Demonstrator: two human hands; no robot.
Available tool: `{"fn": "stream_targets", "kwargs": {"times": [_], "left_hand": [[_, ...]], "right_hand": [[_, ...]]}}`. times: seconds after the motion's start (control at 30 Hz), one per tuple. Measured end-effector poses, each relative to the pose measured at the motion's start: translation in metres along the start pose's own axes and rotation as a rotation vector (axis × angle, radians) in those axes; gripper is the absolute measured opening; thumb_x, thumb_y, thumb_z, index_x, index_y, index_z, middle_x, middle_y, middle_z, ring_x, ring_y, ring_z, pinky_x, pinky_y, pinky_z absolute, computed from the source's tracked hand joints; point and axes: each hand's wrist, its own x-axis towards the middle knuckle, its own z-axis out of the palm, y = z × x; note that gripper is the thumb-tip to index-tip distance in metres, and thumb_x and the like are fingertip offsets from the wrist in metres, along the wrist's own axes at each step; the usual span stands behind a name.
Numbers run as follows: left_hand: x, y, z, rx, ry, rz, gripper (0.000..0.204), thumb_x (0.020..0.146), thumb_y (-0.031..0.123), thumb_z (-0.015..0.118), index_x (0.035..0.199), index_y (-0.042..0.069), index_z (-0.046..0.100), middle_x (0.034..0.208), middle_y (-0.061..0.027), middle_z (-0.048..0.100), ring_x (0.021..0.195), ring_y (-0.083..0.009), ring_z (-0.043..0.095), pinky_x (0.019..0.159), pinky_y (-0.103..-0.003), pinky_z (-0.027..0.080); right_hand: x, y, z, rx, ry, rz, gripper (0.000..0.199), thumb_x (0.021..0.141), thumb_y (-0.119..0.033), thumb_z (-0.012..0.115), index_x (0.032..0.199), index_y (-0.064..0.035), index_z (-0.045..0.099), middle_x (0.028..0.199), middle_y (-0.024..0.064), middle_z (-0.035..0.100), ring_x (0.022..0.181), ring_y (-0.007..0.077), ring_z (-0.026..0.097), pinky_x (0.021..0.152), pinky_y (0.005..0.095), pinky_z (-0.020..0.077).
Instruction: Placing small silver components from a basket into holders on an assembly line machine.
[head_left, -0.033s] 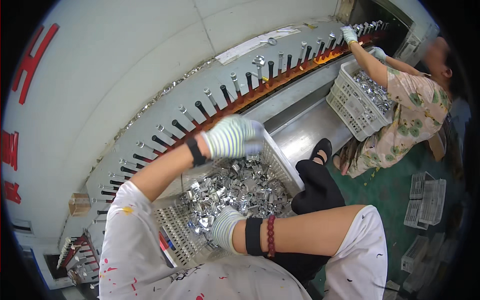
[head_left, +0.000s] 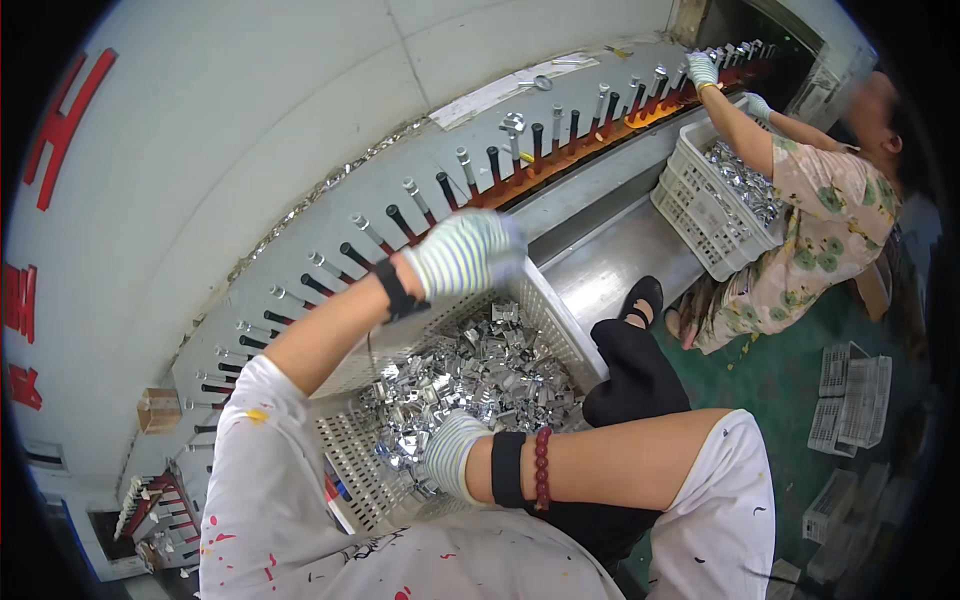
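The single head-worn fisheye camera looks steeply down from close above the white perforated plastic crate [head_left: 560, 330] of small shiny metal parts [head_left: 470, 380], facing the long grey conveyor rack of upright pins [head_left: 330, 260].

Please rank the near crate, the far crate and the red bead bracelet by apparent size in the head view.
1. Near crate, though nearness to the camera inflates it.
2. Far crate.
3. Bracelet, clearly smallest.

Both hands, left [head_left: 465, 255] and right [head_left: 452, 455], wear white gloves striped blue-green, above a white perforated plastic crate [head_left: 350, 455] of shiny silver metal clips [head_left: 470, 375], beside black-tipped silver pegs [head_left: 395, 220] on a grey conveyor.
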Motion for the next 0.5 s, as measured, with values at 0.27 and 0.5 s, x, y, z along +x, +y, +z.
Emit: {"fn": "stream_targets", "kwargs": {"times": [0.27, 0.5], "left_hand": [[0.083, -0.101, -0.025, 0.335, 0.03, -0.377, 0.041, 0.079, 0.032, 0.063, 0.111, 0.007, 0.061, 0.105, -0.0206, 0.062, 0.1, -0.0344, 0.058, 0.087, -0.04, 0.045], [0.057, -0.104, -0.013, 0.383, -0.049, -0.587, 0.027, 0.081, 0.031, 0.057, 0.087, 0.007, 0.067, 0.083, -0.0195, 0.065, 0.081, -0.0353, 0.063, 0.074, -0.043, 0.05]], "right_hand": [[0.017, 0.001, 0.01, -0.016, -0.02, 0.076, 0.033, 0.074, -0.02, 0.068, 0.107, -0.0148, 0.069, 0.11, 0.0037, 0.066, 0.096, 0.0254, 0.064, 0.075, 0.0428, 0.0509], [0.03, 0.001, 0.03, -0.063, 0.062, 0.004, 0.024, 0.073, -0.016, 0.068, 0.096, -0.0104, 0.072, 0.092, 0.007, 0.07, 0.082, 0.0279, 0.066, 0.063, 0.0424, 0.0488]]}}
